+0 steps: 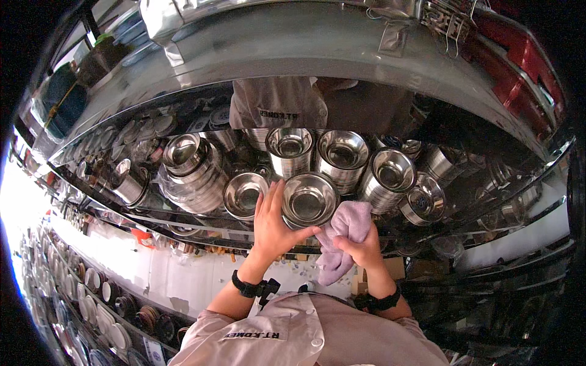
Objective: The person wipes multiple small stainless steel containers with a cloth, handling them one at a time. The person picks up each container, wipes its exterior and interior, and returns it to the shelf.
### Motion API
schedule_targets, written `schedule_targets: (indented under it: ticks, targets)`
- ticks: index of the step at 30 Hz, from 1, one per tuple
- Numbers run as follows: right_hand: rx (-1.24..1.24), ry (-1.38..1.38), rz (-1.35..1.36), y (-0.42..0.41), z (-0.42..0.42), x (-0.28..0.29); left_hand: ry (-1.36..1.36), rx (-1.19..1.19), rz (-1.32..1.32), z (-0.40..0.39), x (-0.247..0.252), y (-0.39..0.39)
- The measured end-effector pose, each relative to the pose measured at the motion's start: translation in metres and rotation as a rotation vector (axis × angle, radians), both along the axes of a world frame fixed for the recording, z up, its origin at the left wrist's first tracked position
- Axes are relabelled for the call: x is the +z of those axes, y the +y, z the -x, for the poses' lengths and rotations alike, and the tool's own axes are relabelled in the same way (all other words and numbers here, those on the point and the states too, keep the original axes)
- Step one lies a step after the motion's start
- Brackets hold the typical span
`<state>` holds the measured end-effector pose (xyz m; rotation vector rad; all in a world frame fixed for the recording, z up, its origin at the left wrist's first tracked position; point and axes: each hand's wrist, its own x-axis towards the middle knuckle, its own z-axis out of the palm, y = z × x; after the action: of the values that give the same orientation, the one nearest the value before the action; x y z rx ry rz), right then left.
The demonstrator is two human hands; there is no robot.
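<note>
My left hand (pixel 274 224) curves around the left and front of stainless steel bowls (pixel 310 200), fingers along the side and thumb across the front. How many bowls are under the top one cannot be seen. Bunched in my right hand (pixel 361 247) is a light purple cloth (pixel 341 238), its upper end against the right front of those bowls. Just left of my left fingers sits another steel bowl (pixel 245 196). Behind stand tall stacks of bowls (pixel 290 144) (pixel 342 153), with a further stack (pixel 391 174) to the right.
Plastic-wrapped steelware (pixel 194 183) and a tilted metal stack (pixel 128 183) stand at left. A steel bowl with a blue sticker (pixel 423 199) leans at right. The dark reflective shelf (pixel 467 201) has a metal ledge (pixel 284 45) above. Racks of round ware (pixel 110 320) fill the lower left.
</note>
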<state>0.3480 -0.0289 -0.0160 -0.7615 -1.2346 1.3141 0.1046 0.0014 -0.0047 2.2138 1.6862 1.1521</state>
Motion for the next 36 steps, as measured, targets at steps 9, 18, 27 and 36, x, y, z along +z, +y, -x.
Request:
schedule_targets:
  ticks: [9, 18, 27, 36]
  targets:
    - [0.403, 0.461, 0.105, 0.002, -0.03, 0.014, -0.011, -0.043, 0.055, -0.001, -0.004, 0.0]
    - [0.382, 0.476, 0.205, -0.002, -0.016, -0.01, -0.18, -0.061, -0.042, 0.039, -0.01, -0.006]
    - [0.212, 0.333, 0.255, -0.009, 0.019, -0.008, 0.249, 0.125, -0.058, 0.087, -0.042, -0.015]
    - [0.164, 0.32, 0.283, -0.006, 0.04, -0.02, 0.165, 0.016, -0.06, 0.11, -0.039, -0.011]
